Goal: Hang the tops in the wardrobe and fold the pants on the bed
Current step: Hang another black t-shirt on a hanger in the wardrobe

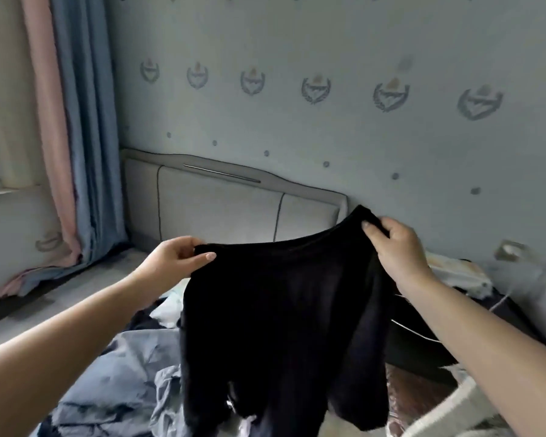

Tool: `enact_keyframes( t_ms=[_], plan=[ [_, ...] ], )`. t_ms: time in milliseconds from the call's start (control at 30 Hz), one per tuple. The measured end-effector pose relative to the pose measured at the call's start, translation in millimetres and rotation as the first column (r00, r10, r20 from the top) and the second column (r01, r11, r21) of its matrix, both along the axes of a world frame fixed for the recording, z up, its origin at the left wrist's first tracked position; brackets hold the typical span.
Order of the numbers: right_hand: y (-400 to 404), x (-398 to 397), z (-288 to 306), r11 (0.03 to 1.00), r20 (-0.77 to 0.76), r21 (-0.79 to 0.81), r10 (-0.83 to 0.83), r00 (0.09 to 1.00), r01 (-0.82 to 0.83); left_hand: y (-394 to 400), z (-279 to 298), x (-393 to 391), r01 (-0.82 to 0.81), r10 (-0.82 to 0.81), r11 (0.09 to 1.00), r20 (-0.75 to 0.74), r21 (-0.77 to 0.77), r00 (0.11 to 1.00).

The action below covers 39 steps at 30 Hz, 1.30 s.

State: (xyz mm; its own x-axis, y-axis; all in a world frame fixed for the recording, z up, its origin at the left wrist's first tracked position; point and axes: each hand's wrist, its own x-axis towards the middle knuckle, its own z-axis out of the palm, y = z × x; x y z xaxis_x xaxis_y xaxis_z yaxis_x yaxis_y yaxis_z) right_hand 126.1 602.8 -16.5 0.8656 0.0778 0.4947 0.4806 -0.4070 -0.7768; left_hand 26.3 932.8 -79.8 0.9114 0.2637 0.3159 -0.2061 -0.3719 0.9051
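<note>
Above the bed (85, 313), black garment (281, 326) hangs spread btwn both hands: left hand (174, 260) & right hand (397, 247) each pinch its top edge; looks soft, light, limp, so keep hold at corners

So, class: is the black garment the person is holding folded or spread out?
Spread out. The left hand and right hand each pinch an end of the black garment top edge, and it hangs open above the bed.
</note>
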Motion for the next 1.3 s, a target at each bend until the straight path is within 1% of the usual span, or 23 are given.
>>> enact_keyframes(
  t_ms=[200, 367, 500, 700, 767, 933, 1000, 1033, 1100, 1133, 1233, 1300],
  plan=[
    [-123, -15, 5, 0.977, 0.026, 0.012, -0.211, 0.977, 0.211, -104, 7, 66, 0.19, -0.197, 0.97, -0.031, -0.154, 0.98],
    [-242, -34, 12, 0.922, -0.005, 0.051, -0.385, 0.923, 0.385, -231, 20, 109, 0.325, -0.332, 0.92, 0.005, -0.221, 0.943],
    [-341, -55, 22, 0.861, 0.003, 0.064, -0.506, 0.863, 0.505, -336, 38, 133, 0.494, -0.497, 0.831, 0.06, -0.256, 0.866],
    [-463, -93, 40, 0.787, 0.05, 0.071, -0.616, 0.786, 0.613, -489, 54, 156, 0.643, -0.635, 0.714, 0.128, -0.277, 0.761],
    [-504, -109, 47, 0.74, 0.07, 0.089, -0.673, 0.737, 0.667, -544, 59, 161, 0.698, -0.691, 0.652, 0.148, -0.296, 0.708],
    [-594, -131, 60, 0.612, 0.101, 0.146, -0.791, 0.603, 0.778, -660, 72, 169, 0.77, -0.774, 0.504, 0.193, -0.391, 0.604],
    [-622, -137, 64, 0.563, 0.116, 0.169, -0.827, 0.551, 0.809, -702, 78, 171, 0.791, -0.796, 0.466, 0.204, -0.396, 0.57],
    [-639, -140, 66, 0.523, 0.123, 0.174, -0.852, 0.509, 0.834, -726, 80, 173, 0.8, -0.807, 0.435, 0.214, -0.413, 0.55],
    [-668, -147, 71, 0.451, 0.138, 0.178, -0.892, 0.432, 0.875, -768, 84, 175, 0.807, -0.829, 0.354, 0.24, -0.472, 0.504],
    [-681, -151, 74, 0.417, 0.143, 0.179, -0.907, 0.396, 0.891, -789, 88, 175, 0.816, -0.848, 0.298, 0.255, -0.495, 0.465],
    [-712, -164, 90, 0.29, 0.158, 0.199, -0.952, 0.262, 0.936, -851, 98, 181, 0.862, -0.884, 0.143, 0.328, -0.487, 0.332],
    [-729, -175, 99, 0.217, 0.166, 0.224, -0.969, 0.182, 0.95, -890, 109, 181, 0.873, -0.894, 0.066, 0.361, -0.483, 0.267]
  ],
)
